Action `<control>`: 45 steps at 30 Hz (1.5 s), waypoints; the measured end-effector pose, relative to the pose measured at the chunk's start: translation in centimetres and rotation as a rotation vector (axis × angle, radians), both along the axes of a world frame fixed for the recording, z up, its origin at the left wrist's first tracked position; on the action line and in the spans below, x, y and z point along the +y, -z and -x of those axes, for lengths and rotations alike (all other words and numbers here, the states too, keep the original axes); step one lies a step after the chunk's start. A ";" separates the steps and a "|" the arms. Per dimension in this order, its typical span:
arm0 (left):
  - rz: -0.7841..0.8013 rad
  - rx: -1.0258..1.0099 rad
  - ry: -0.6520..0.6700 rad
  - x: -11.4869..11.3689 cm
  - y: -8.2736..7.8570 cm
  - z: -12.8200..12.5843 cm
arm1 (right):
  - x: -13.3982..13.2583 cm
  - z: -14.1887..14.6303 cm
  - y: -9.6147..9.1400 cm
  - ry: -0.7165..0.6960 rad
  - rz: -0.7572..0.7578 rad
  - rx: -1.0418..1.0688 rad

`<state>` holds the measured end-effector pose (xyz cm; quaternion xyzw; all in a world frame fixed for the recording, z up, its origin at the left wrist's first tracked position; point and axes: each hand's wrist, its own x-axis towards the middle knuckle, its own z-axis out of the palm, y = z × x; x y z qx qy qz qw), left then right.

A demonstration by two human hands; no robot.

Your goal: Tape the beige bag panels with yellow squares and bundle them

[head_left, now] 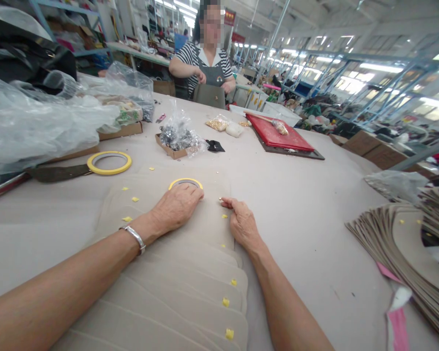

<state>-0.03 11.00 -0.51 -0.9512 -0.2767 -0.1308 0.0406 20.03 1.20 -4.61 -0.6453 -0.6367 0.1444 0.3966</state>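
Overlapping beige panels (175, 273) lie fanned out in front of me, with small yellow tape pieces (226, 302) along both edges. My left hand (179, 204) rests over the upper panels, its fingers curled round a roll of yellow tape (174, 183); only the far rim of the roll shows. At the panels' right edge, my right hand (243, 222) has its fingers drawn together, the index finger and thumb pinched. A tiny pale spot shows at those fingertips, too small to name. Just below them sits another tape piece on the panel.
A second yellow tape roll (109, 163) lies left. Beyond are a small cardboard box (171, 148) with a plastic bag, and a red board (278, 132). Plastic-wrapped goods (40, 122) fill the left, stacked beige pieces (398, 243) the right. A co-worker (208, 63) sits opposite.
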 end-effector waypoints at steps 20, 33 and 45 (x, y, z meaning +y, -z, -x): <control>0.386 -0.217 0.015 -5.8 -4.3 1.8 | -1.2 1.0 -2.6 0.041 -0.067 0.313; 0.327 -0.191 -0.069 -6.4 -0.9 1.1 | -2.1 2.8 -4.4 -0.311 -0.219 0.024; 0.323 -0.180 -0.071 -6.9 -0.6 0.6 | -2.0 3.1 -3.9 -0.284 -0.304 -0.161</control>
